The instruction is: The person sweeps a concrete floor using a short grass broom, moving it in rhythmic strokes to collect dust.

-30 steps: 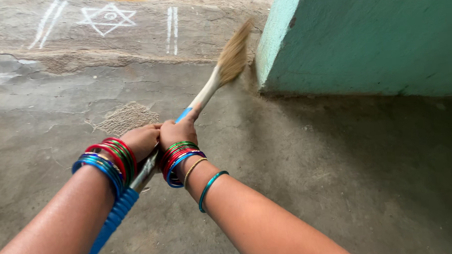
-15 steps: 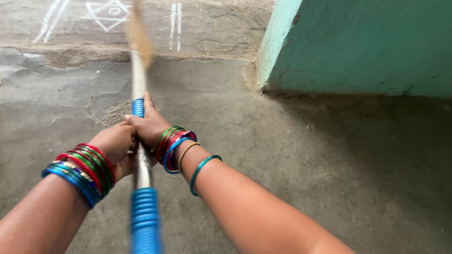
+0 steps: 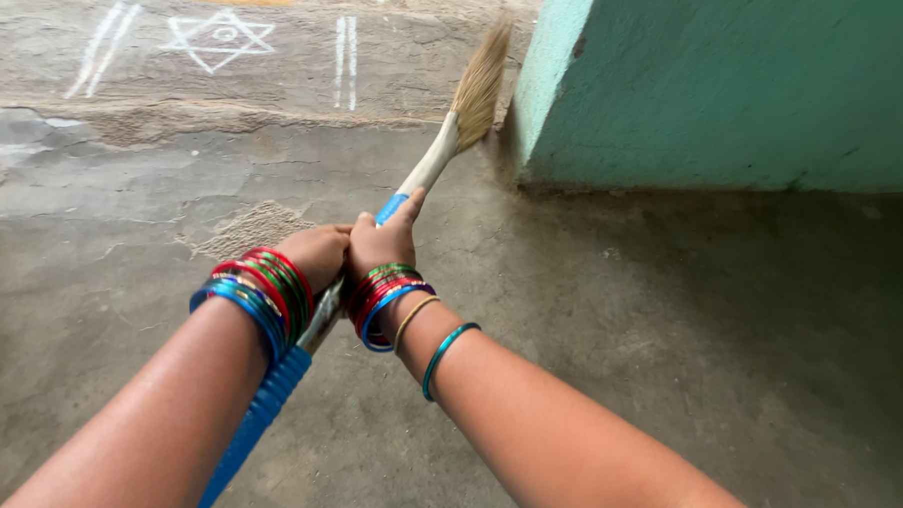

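Both my hands grip a long broom with a white shaft, blue bands and a blue ribbed lower grip. My left hand holds the shaft just behind my right hand, whose forefinger lies along it. Both wrists wear stacks of red, green and blue bangles. The straw bristles point up and to the right, touching the ground by the corner of the green wall.
The ground is rough, cracked grey concrete with a sandy patch left of my hands. White chalk lines and a star drawing mark the ground at the top left. The green wall closes off the upper right.
The broom head swung from straight ahead, near the chalk drawing, back to the right against the wall corner. My hands moved right with it.
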